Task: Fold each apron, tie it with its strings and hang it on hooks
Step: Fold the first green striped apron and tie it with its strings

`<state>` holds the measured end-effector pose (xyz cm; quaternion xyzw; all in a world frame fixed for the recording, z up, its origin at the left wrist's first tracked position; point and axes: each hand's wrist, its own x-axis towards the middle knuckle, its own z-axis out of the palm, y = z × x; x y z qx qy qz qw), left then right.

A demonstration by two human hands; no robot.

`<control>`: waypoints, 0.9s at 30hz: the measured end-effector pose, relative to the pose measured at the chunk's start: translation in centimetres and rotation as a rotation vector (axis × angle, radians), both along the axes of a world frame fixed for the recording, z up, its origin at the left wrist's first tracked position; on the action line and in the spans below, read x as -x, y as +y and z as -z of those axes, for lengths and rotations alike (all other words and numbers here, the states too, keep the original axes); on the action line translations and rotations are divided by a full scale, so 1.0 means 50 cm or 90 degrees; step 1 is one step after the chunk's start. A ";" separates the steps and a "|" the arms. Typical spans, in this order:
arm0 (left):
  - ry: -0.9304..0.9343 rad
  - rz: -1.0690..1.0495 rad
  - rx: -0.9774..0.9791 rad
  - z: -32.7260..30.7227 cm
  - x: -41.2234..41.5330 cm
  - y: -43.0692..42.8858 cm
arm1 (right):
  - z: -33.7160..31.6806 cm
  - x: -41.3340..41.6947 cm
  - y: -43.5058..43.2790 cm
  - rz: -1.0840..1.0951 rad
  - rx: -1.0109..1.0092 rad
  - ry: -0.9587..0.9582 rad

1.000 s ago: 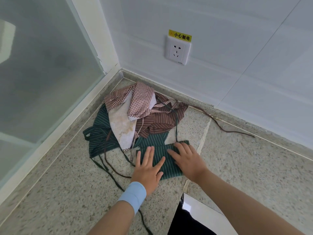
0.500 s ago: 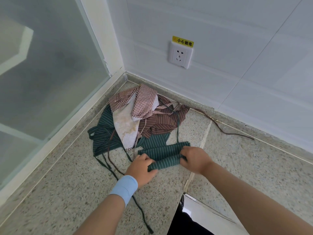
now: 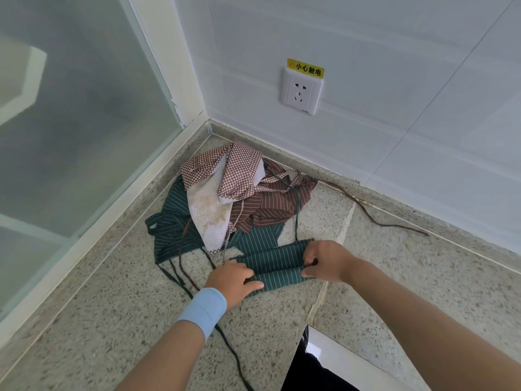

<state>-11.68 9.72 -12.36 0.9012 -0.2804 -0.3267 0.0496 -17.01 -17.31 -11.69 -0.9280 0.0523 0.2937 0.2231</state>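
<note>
A green striped apron [image 3: 275, 262], folded into a narrow band, lies on the speckled stone floor [image 3: 112, 320] in front of me. My left hand [image 3: 232, 280], with a blue wristband on its wrist, grips the band's left end. My right hand [image 3: 324, 261] pinches the right end, its fingers curled over the fold. The apron's dark strings [image 3: 231, 351] trail back toward me on the floor. Behind the band lies a heap of other aprons: a brown checked one [image 3: 239, 170], a brown striped one [image 3: 276, 204] and another green striped one [image 3: 169, 230].
The heap sits in a corner between a frosted glass panel [image 3: 70, 122] on the left and a white tiled wall [image 3: 394, 108] with a socket [image 3: 300, 91]. A brown string [image 3: 380, 218] runs along the wall's base. No hooks are in view.
My hands went from pressing flat on the green apron to gripping its two ends, and the cloth has been folded over into a narrower band. The camera has tilted up a little.
</note>
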 end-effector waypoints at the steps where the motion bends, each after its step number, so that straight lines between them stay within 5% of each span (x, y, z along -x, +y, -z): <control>1: 0.014 -0.013 -0.011 -0.001 0.000 -0.005 | 0.003 0.006 0.002 -0.017 0.020 -0.013; 6: -0.141 0.005 -0.142 -0.008 0.017 -0.059 | 0.001 0.005 0.040 -0.106 0.274 -0.024; 9: -0.243 -0.012 -0.076 -0.020 0.058 -0.096 | -0.012 -0.003 0.079 -0.120 0.348 -0.120; 20: -0.247 0.038 0.040 0.055 0.115 -0.022 | 0.040 0.080 0.090 -0.191 0.178 -0.206; 27: -0.165 -0.010 0.171 0.069 0.083 0.014 | 0.058 0.068 0.071 -0.195 0.213 -0.260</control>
